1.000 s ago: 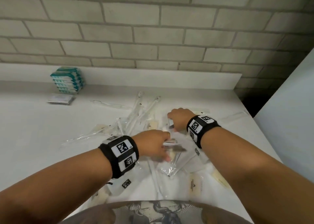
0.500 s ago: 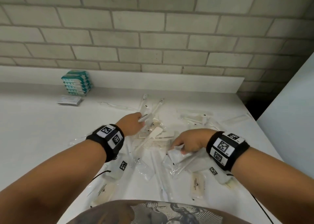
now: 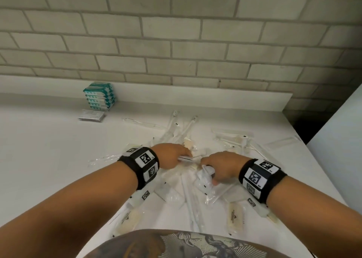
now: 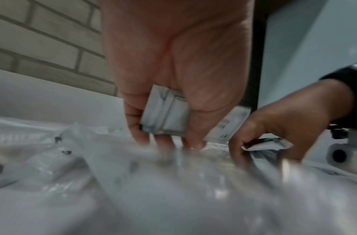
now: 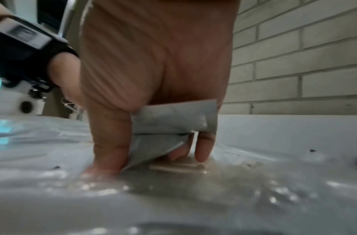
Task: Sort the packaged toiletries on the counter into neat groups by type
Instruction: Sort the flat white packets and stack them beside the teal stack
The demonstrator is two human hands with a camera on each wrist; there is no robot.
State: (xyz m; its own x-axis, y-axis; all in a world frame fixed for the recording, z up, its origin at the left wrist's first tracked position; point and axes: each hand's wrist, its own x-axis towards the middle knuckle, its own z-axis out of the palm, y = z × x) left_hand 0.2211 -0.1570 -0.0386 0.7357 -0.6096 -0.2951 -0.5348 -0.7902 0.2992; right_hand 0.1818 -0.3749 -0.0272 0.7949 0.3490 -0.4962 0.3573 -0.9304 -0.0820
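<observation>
A loose pile of clear-wrapped toiletries covers the middle of the white counter: toothbrushes, combs and cream soap packets. My left hand grips small white sachets against its palm, fingertips down in the pile. My right hand holds a white sachet under its thumb, with fingertips touching a flat beige packet. The two hands nearly meet over the pile's centre.
A stack of teal packets stands against the backsplash at the back left, with a small stack of white sachets in front of it. More wrapped toothbrushes lie at the back right. A white panel borders the counter's right edge.
My left hand has drawn back from the far toothbrushes toward the pile's centre. My right hand has shifted left to meet it, still holding its sachet.
</observation>
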